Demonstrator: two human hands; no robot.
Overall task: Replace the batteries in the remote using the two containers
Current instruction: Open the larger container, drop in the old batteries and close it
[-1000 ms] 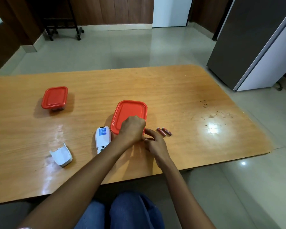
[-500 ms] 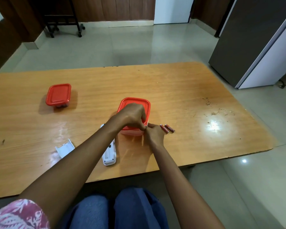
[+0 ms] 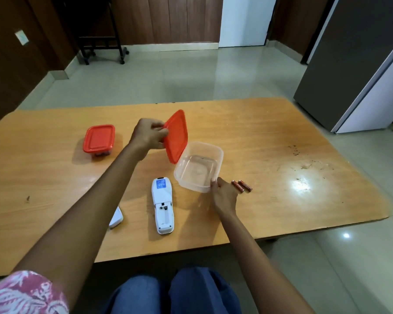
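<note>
My left hand (image 3: 149, 134) grips a red lid (image 3: 176, 135), lifted and tilted above the left rim of a clear container (image 3: 199, 166) that looks empty. My right hand (image 3: 222, 194) holds that container's near right corner on the wooden table (image 3: 270, 137). Two reddish batteries (image 3: 242, 185) lie side by side just right of my right hand. A white remote (image 3: 162, 206) lies face down with its battery bay open and empty. Its white cover (image 3: 116, 219) lies to the left, partly hidden by my left arm. A second, smaller container with a red lid (image 3: 99, 139) stands closed at the far left.
The table's near edge runs just above my blue-clad knees (image 3: 168, 293). A grey and white fridge (image 3: 359, 64) stands on the floor to the right. A dark wheeled stand (image 3: 100, 41) is at the far wall. Small dark crumbs dot the table's right part (image 3: 304, 159).
My left hand has pulled the red lid off the clear container and raised it to the left. My right hand stays at the container's near corner. The view has pulled back.
</note>
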